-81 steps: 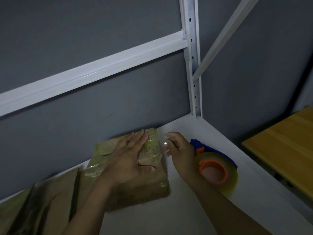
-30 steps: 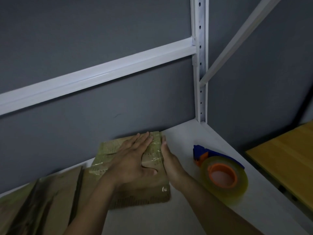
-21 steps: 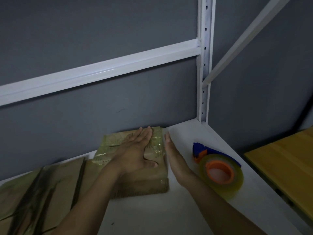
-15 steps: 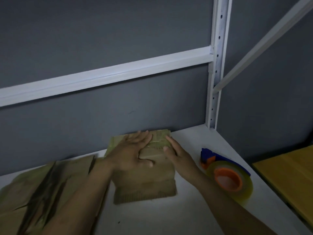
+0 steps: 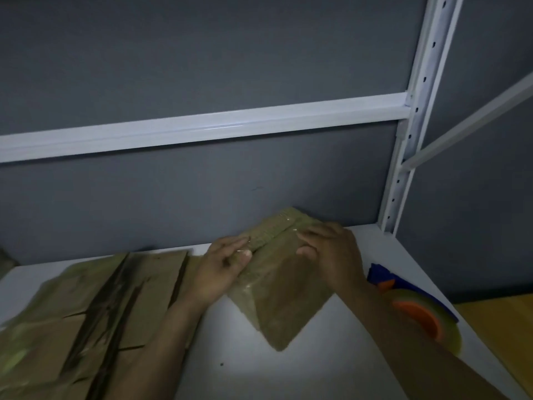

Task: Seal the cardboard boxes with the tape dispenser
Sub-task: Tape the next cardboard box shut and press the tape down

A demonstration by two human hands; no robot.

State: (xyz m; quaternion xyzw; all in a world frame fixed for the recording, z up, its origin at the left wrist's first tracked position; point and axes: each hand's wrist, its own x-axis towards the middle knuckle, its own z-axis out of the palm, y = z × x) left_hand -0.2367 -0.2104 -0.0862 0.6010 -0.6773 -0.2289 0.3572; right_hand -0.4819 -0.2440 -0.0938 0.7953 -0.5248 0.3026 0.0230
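Gripping from both sides, we hold the box [image 5: 284, 287] at the centre of the frame, on the white shelf [image 5: 331, 370] close to the grey wall [image 5: 202, 53]. It is plain brown cardboard and sits cornerwise, one bottom corner pointing at us. A glossy strip of clear tape runs along the top seam and catches the light near the far corner. Motion blur softens its faces, so we cannot tell whether it rests flat or is tipped.

Our left hand [image 5: 220, 271] takes the upper left edge, fingers laid along the top and bent over it, thumb pressed down beside the seam. Our right hand [image 5: 334, 255] takes the upper right edge, fingers curled onto the top and thumb set against the near face. Both forearms reach in from the bottom of the frame.

At lower right lies the tape dispenser [image 5: 421, 313], blue handle, orange core, clear roll, partly hidden behind the right forearm and well apart from the fingers. Flattened cardboard [image 5: 86, 313] fills the lower left, just beside the left wrist. A white rail [image 5: 202, 128] crosses the wall to a perforated post [image 5: 415, 116] at upper right.
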